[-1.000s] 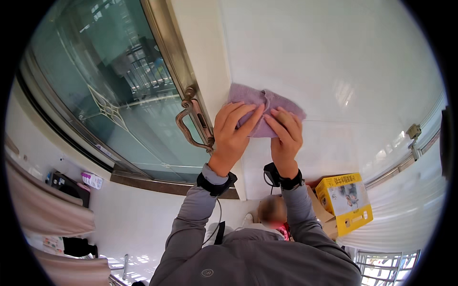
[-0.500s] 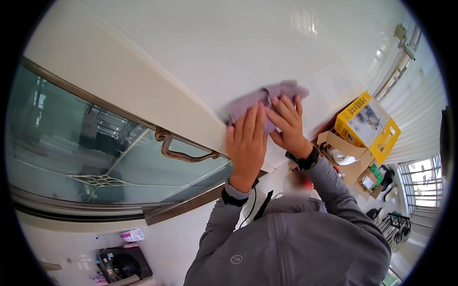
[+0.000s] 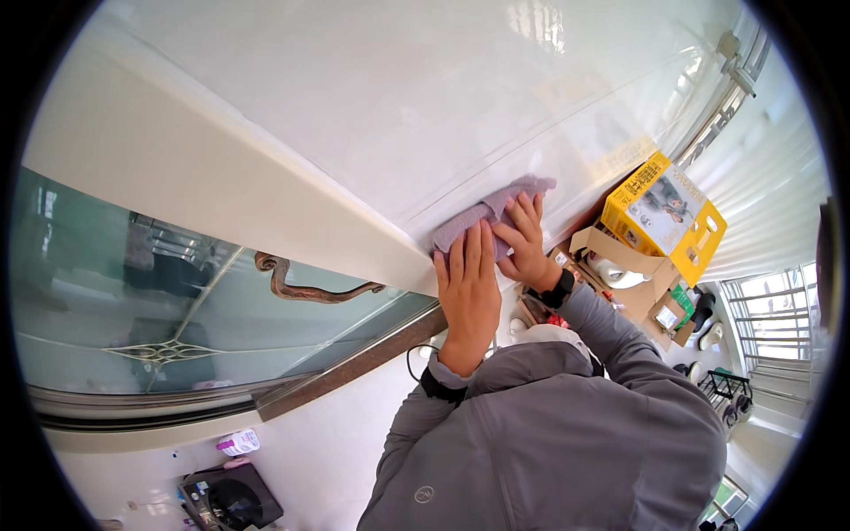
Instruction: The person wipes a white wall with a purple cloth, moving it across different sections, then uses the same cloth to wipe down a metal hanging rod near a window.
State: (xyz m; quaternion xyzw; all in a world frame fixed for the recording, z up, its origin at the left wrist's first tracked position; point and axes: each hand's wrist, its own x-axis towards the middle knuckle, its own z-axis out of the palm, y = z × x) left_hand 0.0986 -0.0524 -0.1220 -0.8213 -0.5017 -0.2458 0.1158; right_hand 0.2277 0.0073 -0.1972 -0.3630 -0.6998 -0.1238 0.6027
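Head view, only one here. Purple ribbed cloth lies against the glossy white wall panel, just below a thin seam line and close to the cream door surround. It's folded and bunched into a narrow slanted strip. Left hand: fingers straight and close together, laid over the cloth's near edge. Right hand: fingers a bit spread, on the cloth's right part. Both open, pressing rather than clenched; thumbs hard to see, so can't tell if they pinch the fabric.

Handling: looks light, soft and floppy, no stiffness to speak of, nothing fragile. Ribbed weave should give fingers decent grip; the smooth panel likely lets it slide easily. Damp or dry, can't tell. Best hold: flat fingers over the folded middle, or pinch the thick fold; loose ends would probably just flop.

Versus a second ago: cloth was fanned out wide and level with the seam; now narrower and lower on the panel. View has turned too: bronze door handle lies slanted instead of standing upright, well left of the hands, and more of the open cardboard box shows below the yellow box.
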